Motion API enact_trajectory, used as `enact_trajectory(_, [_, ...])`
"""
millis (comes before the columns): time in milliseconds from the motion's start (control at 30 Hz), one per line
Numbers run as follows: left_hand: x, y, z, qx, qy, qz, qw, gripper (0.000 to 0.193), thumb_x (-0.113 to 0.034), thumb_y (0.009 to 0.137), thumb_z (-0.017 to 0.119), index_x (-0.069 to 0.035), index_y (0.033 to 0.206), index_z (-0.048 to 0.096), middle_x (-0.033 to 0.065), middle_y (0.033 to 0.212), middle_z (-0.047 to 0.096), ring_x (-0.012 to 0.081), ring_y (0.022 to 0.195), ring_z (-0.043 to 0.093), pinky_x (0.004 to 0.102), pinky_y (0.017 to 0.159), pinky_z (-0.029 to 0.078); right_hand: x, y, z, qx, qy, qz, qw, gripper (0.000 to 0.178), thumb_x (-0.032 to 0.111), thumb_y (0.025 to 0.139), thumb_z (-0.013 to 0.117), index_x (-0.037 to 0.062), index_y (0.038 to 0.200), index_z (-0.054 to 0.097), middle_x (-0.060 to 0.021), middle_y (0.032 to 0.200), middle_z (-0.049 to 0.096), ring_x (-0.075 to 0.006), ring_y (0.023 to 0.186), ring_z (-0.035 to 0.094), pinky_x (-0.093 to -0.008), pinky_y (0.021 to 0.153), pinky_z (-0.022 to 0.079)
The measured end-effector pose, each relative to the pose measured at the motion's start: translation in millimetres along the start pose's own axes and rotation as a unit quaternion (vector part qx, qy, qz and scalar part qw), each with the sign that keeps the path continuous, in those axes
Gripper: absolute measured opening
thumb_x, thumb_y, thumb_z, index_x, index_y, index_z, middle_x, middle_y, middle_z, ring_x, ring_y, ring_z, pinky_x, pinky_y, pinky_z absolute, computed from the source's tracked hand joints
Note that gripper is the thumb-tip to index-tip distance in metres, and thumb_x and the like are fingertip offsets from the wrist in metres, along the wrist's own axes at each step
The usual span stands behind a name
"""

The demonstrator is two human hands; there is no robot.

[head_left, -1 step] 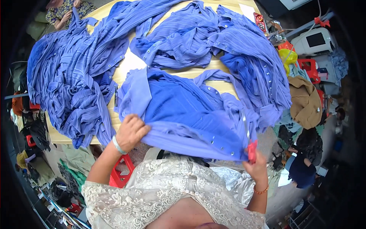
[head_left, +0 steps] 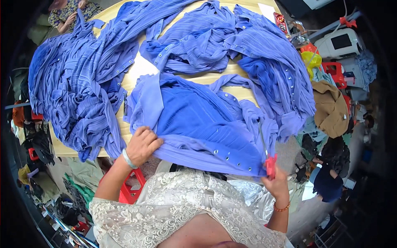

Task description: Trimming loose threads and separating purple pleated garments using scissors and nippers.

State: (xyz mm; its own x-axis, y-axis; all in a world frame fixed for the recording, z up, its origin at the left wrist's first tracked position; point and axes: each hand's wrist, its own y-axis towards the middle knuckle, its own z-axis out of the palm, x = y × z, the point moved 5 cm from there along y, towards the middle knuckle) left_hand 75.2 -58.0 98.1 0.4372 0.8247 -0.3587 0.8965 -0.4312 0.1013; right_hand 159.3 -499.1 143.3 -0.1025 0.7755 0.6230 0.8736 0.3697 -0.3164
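A blue pleated garment [head_left: 198,120] with a row of metal snaps lies spread on the wooden table [head_left: 136,70] in front of me. My left hand [head_left: 142,144], a pale bangle on its wrist, grips the garment's near edge at the left. My right hand [head_left: 276,182] holds red-handled scissors [head_left: 270,163] at the garment's right corner. Their blades point up along the cloth. More blue pleated garments are heaped to the left [head_left: 70,91], at the far side [head_left: 198,41] and on the right [head_left: 273,70].
Another person in a patterned top [head_left: 68,12] sits beyond the table's far left corner. To the right are a white machine [head_left: 341,43], a yellow bag [head_left: 312,60] and a brown garment [head_left: 331,107]. A red stool [head_left: 132,186] stands under my left arm.
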Motion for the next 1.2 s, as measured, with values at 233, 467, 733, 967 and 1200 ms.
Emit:
enact_trajectory(233, [37,14,1,0.173,-0.279,-0.177,0.928,0.053,-0.030,0.079,0.083,-0.005,0.122,0.066,0.0146,0.114,0.064,0.0346,0.108,0.062,0.0414,0.094,0.049,-26,14,15,-0.013,0.064,0.052,0.996,0.034,0.018,0.084,0.082,0.0010,0.112,0.072,-0.0124,0.090,0.074,-0.0200,0.078,0.070,-0.0338,0.073,0.054])
enact_trajectory(467, [139,114,34,0.009,-0.112,-0.230,0.967,0.036,-0.029,0.090,0.072,-0.003,0.114,0.069,0.0175,0.110,0.069,0.0373,0.106,0.064,0.0454,0.092,0.051,-29,105,21,-0.148,0.141,0.063,0.977,0.019,0.008,0.093,0.069,-0.0031,0.109,0.070,-0.0115,0.090,0.075,-0.0151,0.083,0.072,-0.0287,0.075,0.055])
enact_trajectory(733, [197,157,123,0.258,-0.066,-0.313,0.912,0.069,-0.047,0.083,0.074,-0.008,0.137,0.059,0.0229,0.129,0.062,0.0398,0.124,0.058,0.0447,0.105,0.047,-32,146,28,-0.011,-0.060,0.004,0.998,0.057,0.027,0.071,0.090,-0.0057,0.104,0.058,-0.0315,0.100,0.067,-0.0502,0.097,0.064,-0.0507,0.081,0.053])
enact_trajectory(967, [227,138,123,0.229,-0.091,-0.325,0.913,0.073,-0.032,0.076,0.083,-0.008,0.140,0.055,0.0208,0.133,0.061,0.0360,0.121,0.061,0.0412,0.106,0.047,-82,134,30,0.052,-0.095,0.099,0.989,0.065,0.026,0.072,0.087,-0.0087,0.115,0.055,-0.0328,0.110,0.065,-0.0469,0.108,0.062,-0.0491,0.092,0.052])
enact_trajectory(1200, [224,141,123,0.273,-0.092,-0.307,0.907,0.053,-0.018,0.073,0.077,-0.004,0.123,0.066,0.0212,0.117,0.069,0.0356,0.111,0.066,0.0391,0.099,0.051,-75,191,-34,-0.275,0.000,-0.051,0.960,0.040,0.016,0.083,0.075,-0.0010,0.115,0.059,-0.0302,0.098,0.067,-0.0484,0.092,0.065,-0.0507,0.078,0.053])
